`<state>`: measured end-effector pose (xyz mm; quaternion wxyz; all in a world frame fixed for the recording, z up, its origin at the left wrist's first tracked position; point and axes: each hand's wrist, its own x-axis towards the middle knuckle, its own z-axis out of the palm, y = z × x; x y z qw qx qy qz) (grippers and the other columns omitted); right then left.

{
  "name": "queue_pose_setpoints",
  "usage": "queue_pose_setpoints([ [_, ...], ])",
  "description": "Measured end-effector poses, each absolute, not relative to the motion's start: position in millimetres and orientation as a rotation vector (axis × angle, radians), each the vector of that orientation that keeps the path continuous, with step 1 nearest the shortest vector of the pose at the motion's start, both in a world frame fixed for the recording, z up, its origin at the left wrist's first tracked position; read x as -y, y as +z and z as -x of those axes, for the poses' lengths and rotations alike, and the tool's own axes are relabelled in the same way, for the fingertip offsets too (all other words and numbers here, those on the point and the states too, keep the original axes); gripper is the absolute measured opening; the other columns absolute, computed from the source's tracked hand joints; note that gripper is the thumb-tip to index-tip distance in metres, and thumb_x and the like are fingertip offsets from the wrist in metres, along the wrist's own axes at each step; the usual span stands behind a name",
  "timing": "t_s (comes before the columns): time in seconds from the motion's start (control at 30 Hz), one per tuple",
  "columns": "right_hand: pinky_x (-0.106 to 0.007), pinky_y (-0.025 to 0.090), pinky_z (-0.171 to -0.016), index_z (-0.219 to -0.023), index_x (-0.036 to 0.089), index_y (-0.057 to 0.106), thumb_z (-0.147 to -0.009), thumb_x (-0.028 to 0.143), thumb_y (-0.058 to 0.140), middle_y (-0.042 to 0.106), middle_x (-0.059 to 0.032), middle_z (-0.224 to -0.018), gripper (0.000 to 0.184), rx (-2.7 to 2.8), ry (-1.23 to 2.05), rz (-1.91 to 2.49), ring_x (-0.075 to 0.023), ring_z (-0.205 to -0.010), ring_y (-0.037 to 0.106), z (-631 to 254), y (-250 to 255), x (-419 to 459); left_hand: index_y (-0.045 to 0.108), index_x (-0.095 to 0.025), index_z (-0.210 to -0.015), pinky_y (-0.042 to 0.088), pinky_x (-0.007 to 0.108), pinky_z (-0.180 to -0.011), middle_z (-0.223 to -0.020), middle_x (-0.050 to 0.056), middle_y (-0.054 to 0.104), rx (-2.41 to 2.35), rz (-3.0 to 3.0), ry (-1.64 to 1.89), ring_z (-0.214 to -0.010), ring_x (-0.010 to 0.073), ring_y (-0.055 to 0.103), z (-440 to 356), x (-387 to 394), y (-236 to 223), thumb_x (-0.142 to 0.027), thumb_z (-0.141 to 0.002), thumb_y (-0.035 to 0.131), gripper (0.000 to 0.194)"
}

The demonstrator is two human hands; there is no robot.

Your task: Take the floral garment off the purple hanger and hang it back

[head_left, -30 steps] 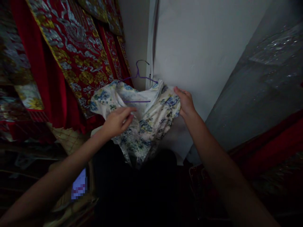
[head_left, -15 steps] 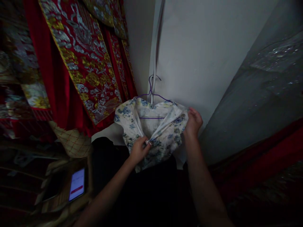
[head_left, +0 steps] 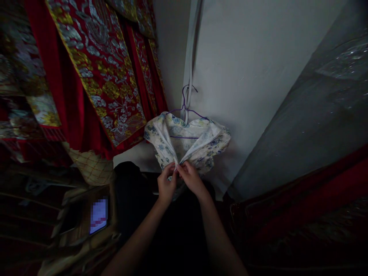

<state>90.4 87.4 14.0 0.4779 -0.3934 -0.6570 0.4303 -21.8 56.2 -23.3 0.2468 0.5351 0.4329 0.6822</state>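
A white blouse with blue flowers hangs on a thin purple hanger, its neckline spread in a deep V. At the bottom of that V, my left hand pinches the left front edge of the blouse. Close beside it, my right hand pinches the other front edge, and the fingertips of both hands meet. Whatever small fastening lies between the fingers is hidden. The lower part of the blouse falls behind my hands and is partly out of sight.
Red embroidered cloth with gold and silver hangs at the left. Below it, a lit phone lies on a wooden surface. A pale strap runs down the wall to the hanger. Dark red fabric is at lower right.
My right hand has left the blouse's right shoulder and come in to the front, beside my left hand. The front edges are drawn together, and the view has shifted slightly.
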Motion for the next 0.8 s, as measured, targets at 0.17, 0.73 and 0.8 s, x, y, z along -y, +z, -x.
queue_pose_setpoints([
  [0.17,-0.028,0.042,-0.057,-0.069,0.022,0.052,-0.087,0.056,0.059,0.054,0.0023,-0.060,0.039,1.586,0.998,0.993,-0.0151,-0.057,0.052,-92.3,13.1,-83.9,0.074,-0.018,-0.103,0.055,0.034,-0.086,-0.099,0.008,0.075,-1.264,-1.604,1.812,-0.092,0.0222,0.071,25.0,-54.7,-21.9,-0.037,-0.097,0.057,0.026],
  [0.73,-0.021,0.025,-0.037,-0.062,0.017,0.062,-0.071,0.045,0.074,0.052,0.0041,-0.046,0.032,1.154,0.966,0.879,-0.0064,-0.037,0.039,-117.0,148.3,-140.2,0.052,-0.023,-0.084,0.048,0.034,-0.074,-0.086,0.006,0.062,-1.203,-2.114,1.395,-0.080,0.0218,0.059,-27.7,-63.2,-36.3,-0.016,-0.095,0.044,0.015],
  [0.8,-0.020,0.025,-0.037,-0.062,0.017,0.061,-0.076,0.042,0.072,0.052,0.0047,-0.046,0.030,1.151,0.961,0.843,-0.0051,-0.037,0.040,-110.9,176.9,-151.4,0.051,-0.023,-0.083,0.048,0.035,-0.074,-0.084,0.006,0.061,-1.200,-2.138,1.361,-0.079,0.0217,0.059,-24.4,-70.5,-38.2,-0.015,-0.093,0.045,0.014],
])
